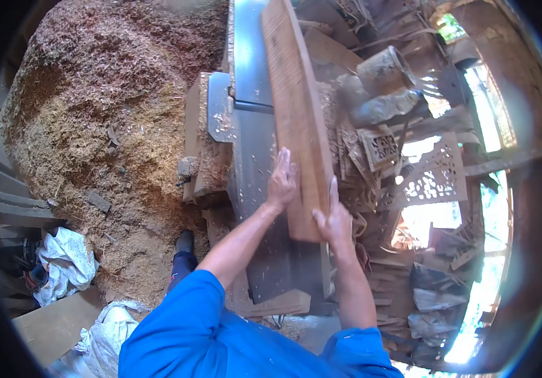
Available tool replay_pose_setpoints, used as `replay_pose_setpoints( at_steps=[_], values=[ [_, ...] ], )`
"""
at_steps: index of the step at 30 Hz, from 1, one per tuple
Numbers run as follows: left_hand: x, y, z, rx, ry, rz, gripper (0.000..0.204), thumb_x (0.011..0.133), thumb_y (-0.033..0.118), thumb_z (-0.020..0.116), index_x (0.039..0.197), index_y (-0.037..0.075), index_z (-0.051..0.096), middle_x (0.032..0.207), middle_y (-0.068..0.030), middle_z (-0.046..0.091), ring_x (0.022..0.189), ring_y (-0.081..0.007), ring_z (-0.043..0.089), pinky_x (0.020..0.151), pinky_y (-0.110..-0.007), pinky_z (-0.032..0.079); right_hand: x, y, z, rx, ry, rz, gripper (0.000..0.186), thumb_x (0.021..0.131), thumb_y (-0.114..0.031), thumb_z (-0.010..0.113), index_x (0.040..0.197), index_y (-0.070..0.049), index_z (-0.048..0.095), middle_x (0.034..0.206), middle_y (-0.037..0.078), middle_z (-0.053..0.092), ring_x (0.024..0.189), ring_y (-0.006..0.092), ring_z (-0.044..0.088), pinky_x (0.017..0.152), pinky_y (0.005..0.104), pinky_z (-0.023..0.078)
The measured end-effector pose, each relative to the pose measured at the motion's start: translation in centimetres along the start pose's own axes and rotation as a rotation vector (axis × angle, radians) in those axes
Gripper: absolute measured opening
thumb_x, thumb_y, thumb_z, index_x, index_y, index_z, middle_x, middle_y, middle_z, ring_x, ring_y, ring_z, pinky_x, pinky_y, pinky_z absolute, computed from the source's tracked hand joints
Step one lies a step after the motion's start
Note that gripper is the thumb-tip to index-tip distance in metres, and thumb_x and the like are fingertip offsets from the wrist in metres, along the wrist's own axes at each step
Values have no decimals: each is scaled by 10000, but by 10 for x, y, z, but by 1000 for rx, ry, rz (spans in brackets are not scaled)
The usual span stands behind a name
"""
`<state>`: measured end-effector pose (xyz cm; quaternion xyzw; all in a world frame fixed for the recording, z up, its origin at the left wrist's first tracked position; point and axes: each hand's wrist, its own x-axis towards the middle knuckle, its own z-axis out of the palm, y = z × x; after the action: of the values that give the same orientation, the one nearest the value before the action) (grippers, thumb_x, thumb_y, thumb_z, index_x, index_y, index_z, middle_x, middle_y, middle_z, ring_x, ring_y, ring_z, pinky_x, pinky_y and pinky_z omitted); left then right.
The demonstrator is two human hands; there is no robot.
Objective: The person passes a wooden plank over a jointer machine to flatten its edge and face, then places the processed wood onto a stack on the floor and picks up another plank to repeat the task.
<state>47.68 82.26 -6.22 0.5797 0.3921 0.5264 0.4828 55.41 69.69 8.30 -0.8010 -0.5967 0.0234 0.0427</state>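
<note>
A long brown wooden board (299, 120) lies along the metal bed of a planing machine (250, 151), its far end leaving the top of the view. My left hand (283, 181) holds the board's left edge near its closer end, fingers stretched forward along it. On the opposite edge, my right hand (336, 222) grips the near corner, with the thumb over the top and the index finger pointing ahead along the side. The undersides of both hands are hidden. Small wood chips are scattered on the metal bed left of the board.
A big heap of wood shavings (113, 94) fills the left side. A metal side plate (220, 107) juts out from the machine. To the right are a dusty cylindrical container (384, 70), a perforated panel (431, 176) and stacked offcuts. White sacks (66, 264) lie at lower left.
</note>
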Motion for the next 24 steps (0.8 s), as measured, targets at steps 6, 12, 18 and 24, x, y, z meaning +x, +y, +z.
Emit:
replay_pose_setpoints(
  at_steps=[6, 12, 18, 24],
  values=[
    [-6, -46, 19, 203, -72, 78, 581, 1066, 323, 355, 1484, -78, 314, 1562, -266, 285, 1469, -396, 242, 1227, -413, 189, -247, 22, -17, 26, -64, 127, 989, 797, -248, 746, 1587, -153, 158, 829, 209, 601, 704, 425, 620, 619, 516, 516],
    [-84, -44, 13, 374, -35, 386, 563, 1072, 259, 333, 1500, -97, 245, 1563, -304, 241, 1475, -439, 184, 1235, -442, 147, -478, 64, -17, -31, -175, 304, 889, 816, -293, 743, 1552, -152, 265, 902, 183, 600, 706, 410, 627, 593, 502, 518],
    [-226, 17, 38, 90, -190, 39, 650, 1067, 319, 277, 1537, -84, 79, 1605, -302, 79, 1510, -411, 38, 1241, -431, 50, -610, 93, -27, 47, -169, 347, 873, 793, -280, 761, 1524, -113, 314, 905, 185, 594, 722, 408, 633, 607, 499, 520],
    [-197, 11, 38, 91, -134, 29, 634, 1073, 333, 240, 1538, -78, 109, 1606, -292, 101, 1512, -404, 53, 1243, -422, 48, -583, 89, -27, 45, -200, 355, 955, 721, -173, 805, 1520, -47, 297, 1007, 246, 630, 767, 433, 649, 638, 460, 542]
  ],
)
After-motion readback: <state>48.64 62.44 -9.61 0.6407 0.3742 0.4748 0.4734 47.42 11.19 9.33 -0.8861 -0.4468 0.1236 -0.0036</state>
